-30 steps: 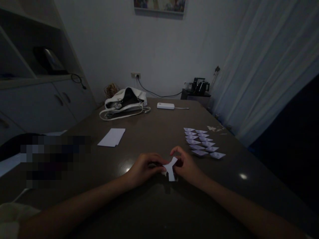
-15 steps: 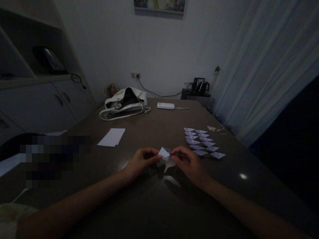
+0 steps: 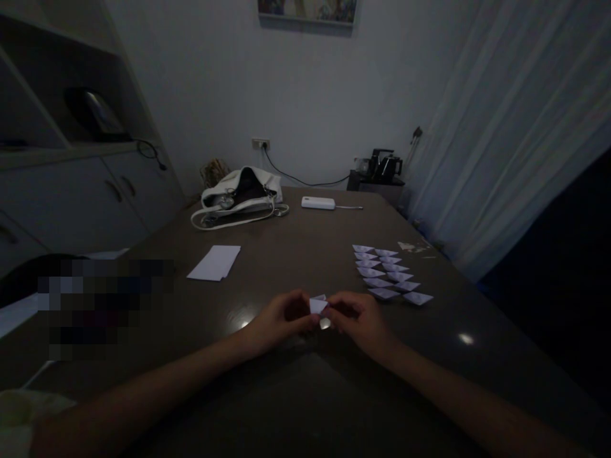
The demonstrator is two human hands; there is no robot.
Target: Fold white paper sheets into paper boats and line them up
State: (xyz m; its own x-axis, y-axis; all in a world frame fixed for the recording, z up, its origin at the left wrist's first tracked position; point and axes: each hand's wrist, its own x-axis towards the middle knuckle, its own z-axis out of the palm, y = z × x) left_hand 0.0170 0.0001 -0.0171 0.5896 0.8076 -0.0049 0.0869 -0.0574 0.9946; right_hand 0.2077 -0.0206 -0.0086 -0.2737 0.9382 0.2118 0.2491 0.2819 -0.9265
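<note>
Between my two hands is a small folded piece of white paper point(image 3: 317, 306), held just above the dark table point(image 3: 267, 407). My left hand point(image 3: 281, 321) pinches its left side between thumb and fingers. The fingertips of my right hand point(image 3: 359, 318) are closed on its right edge. My fingers partly hide the folds. To the right of my right hand stand several small folded paper boats point(image 3: 398, 277), lined up in two columns. A stack of white paper sheets point(image 3: 214, 263) lies on the table to the left, beyond my left hand.
At the far side of the table are a white handbag point(image 3: 243, 197) and a white power bank point(image 3: 318, 203) with a short cable. Torn clear scraps point(image 3: 413, 247) lie near the right edge. A black kettle point(image 3: 387, 166) stands on a small cabinet behind.
The folded paper has turned from a diamond shape to a flatter, trough-like shape. Both hands have moved slightly down and closer together around it.
</note>
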